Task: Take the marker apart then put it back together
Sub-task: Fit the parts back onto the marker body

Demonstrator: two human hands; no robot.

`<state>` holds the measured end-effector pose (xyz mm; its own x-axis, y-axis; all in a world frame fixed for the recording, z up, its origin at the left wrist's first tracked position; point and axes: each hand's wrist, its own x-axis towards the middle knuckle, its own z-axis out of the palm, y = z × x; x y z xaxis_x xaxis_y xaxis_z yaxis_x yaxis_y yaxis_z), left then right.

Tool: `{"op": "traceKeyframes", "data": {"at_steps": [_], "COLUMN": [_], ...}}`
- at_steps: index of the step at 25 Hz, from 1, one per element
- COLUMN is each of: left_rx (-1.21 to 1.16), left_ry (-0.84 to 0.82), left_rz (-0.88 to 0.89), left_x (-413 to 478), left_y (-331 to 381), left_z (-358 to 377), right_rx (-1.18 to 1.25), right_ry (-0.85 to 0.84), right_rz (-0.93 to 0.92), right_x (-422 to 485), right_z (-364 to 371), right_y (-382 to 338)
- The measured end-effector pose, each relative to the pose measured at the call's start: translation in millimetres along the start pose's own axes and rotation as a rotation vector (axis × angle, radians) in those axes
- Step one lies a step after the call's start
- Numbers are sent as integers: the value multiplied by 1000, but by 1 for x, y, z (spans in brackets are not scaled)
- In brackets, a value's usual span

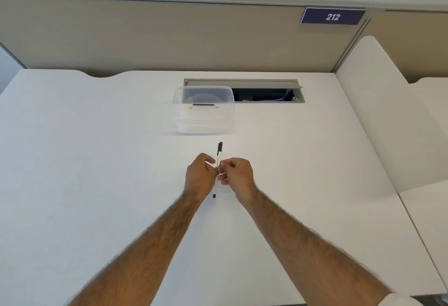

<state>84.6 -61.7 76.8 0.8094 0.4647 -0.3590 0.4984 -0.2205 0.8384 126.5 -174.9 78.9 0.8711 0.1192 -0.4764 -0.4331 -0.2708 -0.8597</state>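
A thin white marker (219,156) with a black cap at its far end and a black tip end near me stands almost lengthwise over the middle of the white desk (97,160). Both hands pinch its barrel at the middle. My left hand (200,176) grips it from the left, my right hand (236,174) from the right, fingertips nearly touching. The cap sits on the marker. The middle of the barrel is hidden by my fingers.
A clear plastic box (203,109) stands on the desk beyond the marker. Behind it an open cable hatch (266,93) is sunk in the desk. A beige partition with a sign reading 212 (332,16) closes the back; a white divider (378,116) stands at the right.
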Motion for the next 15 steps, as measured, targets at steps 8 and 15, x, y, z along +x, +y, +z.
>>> {"op": "traceKeyframes", "data": {"at_steps": [8, 15], "left_rx": [-121, -151], "left_ry": [39, 71], "left_rz": [-65, -124], "left_x": [10, 18], "left_y": [-6, -10], "left_z": [17, 25], "right_rx": [-63, -155], "right_ry": [61, 83], "right_rz": [18, 15], "right_x": [24, 31], "right_z": [-1, 5], "right_y": [2, 11]}}
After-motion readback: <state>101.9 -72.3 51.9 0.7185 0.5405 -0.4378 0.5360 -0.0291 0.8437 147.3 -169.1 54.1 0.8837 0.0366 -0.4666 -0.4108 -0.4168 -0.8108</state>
